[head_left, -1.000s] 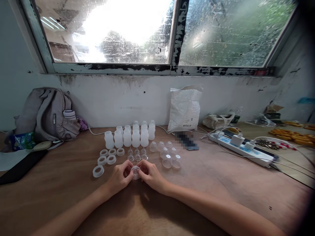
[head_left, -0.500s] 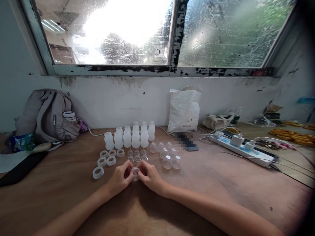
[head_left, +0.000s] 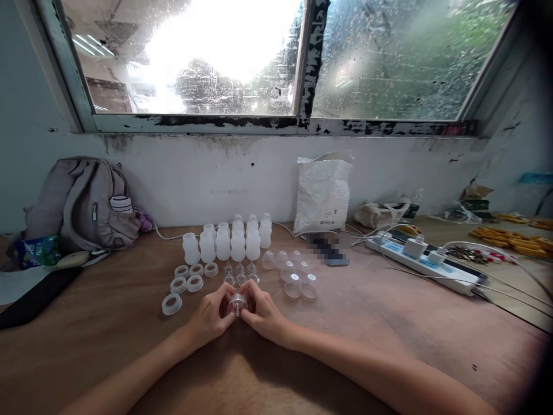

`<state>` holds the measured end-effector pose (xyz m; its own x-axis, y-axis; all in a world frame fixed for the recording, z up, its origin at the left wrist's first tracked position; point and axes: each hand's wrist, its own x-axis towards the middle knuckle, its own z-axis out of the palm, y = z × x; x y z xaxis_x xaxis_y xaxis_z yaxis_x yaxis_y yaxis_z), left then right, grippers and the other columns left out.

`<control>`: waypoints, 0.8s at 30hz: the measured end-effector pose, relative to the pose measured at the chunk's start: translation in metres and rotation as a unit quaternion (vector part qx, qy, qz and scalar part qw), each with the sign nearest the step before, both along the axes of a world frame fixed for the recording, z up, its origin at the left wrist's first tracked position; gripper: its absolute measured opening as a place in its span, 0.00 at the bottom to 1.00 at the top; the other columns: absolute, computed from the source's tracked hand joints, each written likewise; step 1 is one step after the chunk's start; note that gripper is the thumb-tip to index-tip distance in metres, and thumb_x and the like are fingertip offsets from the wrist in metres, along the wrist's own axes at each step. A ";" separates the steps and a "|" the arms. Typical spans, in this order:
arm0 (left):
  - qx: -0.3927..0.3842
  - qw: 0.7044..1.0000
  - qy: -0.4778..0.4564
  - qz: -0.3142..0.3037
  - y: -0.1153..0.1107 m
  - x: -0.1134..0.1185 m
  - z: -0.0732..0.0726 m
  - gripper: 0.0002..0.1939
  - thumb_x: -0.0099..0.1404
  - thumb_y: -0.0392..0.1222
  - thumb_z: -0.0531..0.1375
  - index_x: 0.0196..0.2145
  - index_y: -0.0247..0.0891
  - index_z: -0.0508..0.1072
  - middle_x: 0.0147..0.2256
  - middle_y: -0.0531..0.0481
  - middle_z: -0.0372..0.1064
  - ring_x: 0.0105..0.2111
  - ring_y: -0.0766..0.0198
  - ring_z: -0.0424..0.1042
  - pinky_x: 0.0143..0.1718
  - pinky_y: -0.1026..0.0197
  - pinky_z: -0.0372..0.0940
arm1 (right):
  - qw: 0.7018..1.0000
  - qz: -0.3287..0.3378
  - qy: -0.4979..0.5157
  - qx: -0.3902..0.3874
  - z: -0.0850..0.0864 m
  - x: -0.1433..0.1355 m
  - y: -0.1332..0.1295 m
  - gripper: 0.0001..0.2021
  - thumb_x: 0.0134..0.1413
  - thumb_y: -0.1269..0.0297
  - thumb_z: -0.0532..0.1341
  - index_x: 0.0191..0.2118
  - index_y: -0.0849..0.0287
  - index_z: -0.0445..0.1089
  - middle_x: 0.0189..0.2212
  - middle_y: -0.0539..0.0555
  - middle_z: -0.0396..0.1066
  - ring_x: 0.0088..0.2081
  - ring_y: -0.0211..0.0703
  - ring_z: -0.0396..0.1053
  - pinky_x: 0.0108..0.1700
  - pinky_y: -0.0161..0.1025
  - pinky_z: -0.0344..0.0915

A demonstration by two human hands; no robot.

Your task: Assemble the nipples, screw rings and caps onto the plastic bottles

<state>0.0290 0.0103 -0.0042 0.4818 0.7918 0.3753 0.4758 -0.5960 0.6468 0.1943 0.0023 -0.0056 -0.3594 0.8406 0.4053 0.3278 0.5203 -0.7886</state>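
Between my hands is a clear baby bottle nipple [head_left: 237, 309] set in a screw ring [head_left: 237, 300], its narrow tip pointing toward me. The fingers of my left hand [head_left: 213, 308] pinch its left side, while my right hand [head_left: 262, 314] grips the right side. Just beyond my fingertips stand several loose clear nipples [head_left: 240, 268]. Frosted baby bottles [head_left: 223, 246] are grouped behind them, a few with tops on. Left of my hands lie several translucent screw rings [head_left: 171, 304]; to the right sit clear dome caps [head_left: 292, 286].
A phone [head_left: 339, 258] and a white padded bag [head_left: 323, 193] are at the back. A power strip [head_left: 425, 262] with cables lies to the right. On the left are a grey backpack [head_left: 82, 202] and a black flat case [head_left: 41, 297].
The nipple and ring have tipped between my fingers, so the tip now shows pointing toward me. Both hands keep their hold in nearly the same place.
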 end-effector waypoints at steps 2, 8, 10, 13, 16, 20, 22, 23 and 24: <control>0.000 1.000 0.003 -0.002 -0.001 0.000 0.001 0.05 0.55 0.34 0.52 0.32 0.39 0.60 0.23 0.57 0.60 0.22 0.69 0.62 0.25 0.68 0.56 | 1.000 0.001 0.001 0.000 -0.001 0.000 0.000 0.10 0.41 0.77 0.53 0.32 0.59 0.57 0.22 0.44 0.57 0.24 0.32 0.56 0.26 0.28 0.52; 0.015 1.000 0.003 0.013 -0.003 0.003 -0.001 0.06 0.54 0.32 0.52 0.31 0.39 0.60 0.23 0.57 0.59 0.22 0.69 0.61 0.25 0.68 0.55 | 1.000 -0.003 -0.002 0.000 -0.001 -0.001 0.001 0.09 0.43 0.77 0.52 0.32 0.59 0.57 0.21 0.44 0.56 0.23 0.32 0.55 0.26 0.28 0.51; 0.012 1.000 -0.009 0.015 -0.003 0.004 -0.001 0.06 0.54 0.32 0.51 0.32 0.39 0.60 0.23 0.57 0.60 0.23 0.69 0.61 0.25 0.69 0.56 | 1.000 -0.012 0.000 -0.002 -0.001 -0.001 0.001 0.08 0.43 0.77 0.52 0.31 0.59 0.57 0.21 0.44 0.56 0.23 0.33 0.55 0.26 0.28 0.52; -0.002 0.999 -0.032 0.008 -0.004 0.004 0.000 0.07 0.56 0.33 0.51 0.34 0.38 0.60 0.25 0.56 0.62 0.22 0.70 0.62 0.24 0.69 0.56 | 1.000 -0.017 0.008 -0.004 0.002 -0.001 0.000 0.08 0.44 0.76 0.52 0.32 0.59 0.58 0.20 0.45 0.57 0.23 0.33 0.56 0.25 0.28 0.52; -0.008 0.999 -0.037 0.000 -0.005 0.003 0.002 0.06 0.58 0.34 0.50 0.35 0.38 0.60 0.24 0.56 0.62 0.21 0.70 0.61 0.23 0.69 0.56 | 1.000 -0.015 0.011 0.009 0.004 0.001 -0.002 0.06 0.46 0.75 0.52 0.32 0.60 0.58 0.20 0.45 0.57 0.22 0.32 0.55 0.24 0.28 0.52; 0.003 1.000 -0.024 -0.009 -0.007 0.001 0.001 0.03 0.58 0.34 0.49 0.32 0.38 0.60 0.21 0.58 0.58 0.20 0.70 0.59 0.23 0.69 0.55 | 0.999 -0.023 -0.008 0.023 0.003 0.002 -0.004 0.04 0.45 0.75 0.52 0.29 0.60 0.58 0.19 0.44 0.56 0.21 0.31 0.54 0.23 0.28 0.51; 0.005 1.000 -0.017 -0.010 -0.007 0.001 0.000 0.03 0.57 0.34 0.50 0.31 0.38 0.60 0.21 0.57 0.58 0.21 0.70 0.59 0.24 0.69 0.55 | 0.999 -0.024 -0.020 0.027 0.001 0.001 -0.004 0.05 0.43 0.76 0.53 0.28 0.60 0.57 0.19 0.44 0.56 0.21 0.31 0.54 0.24 0.28 0.50; 0.005 1.000 -0.014 -0.009 -0.007 0.001 -0.001 0.03 0.57 0.34 0.50 0.31 0.38 0.60 0.22 0.57 0.58 0.21 0.70 0.59 0.24 0.69 0.55 | 0.999 -0.025 -0.025 0.029 0.000 0.001 -0.004 0.05 0.43 0.76 0.53 0.28 0.60 0.56 0.19 0.44 0.56 0.21 0.31 0.54 0.24 0.28 0.50; 0.007 1.000 -0.010 -0.009 -0.006 0.002 -0.001 0.03 0.57 0.33 0.50 0.30 0.38 0.60 0.22 0.57 0.58 0.21 0.70 0.59 0.24 0.69 0.55 | 0.999 -0.024 -0.029 0.030 0.000 0.001 -0.004 0.06 0.42 0.76 0.53 0.27 0.59 0.56 0.19 0.44 0.56 0.21 0.31 0.54 0.24 0.28 0.50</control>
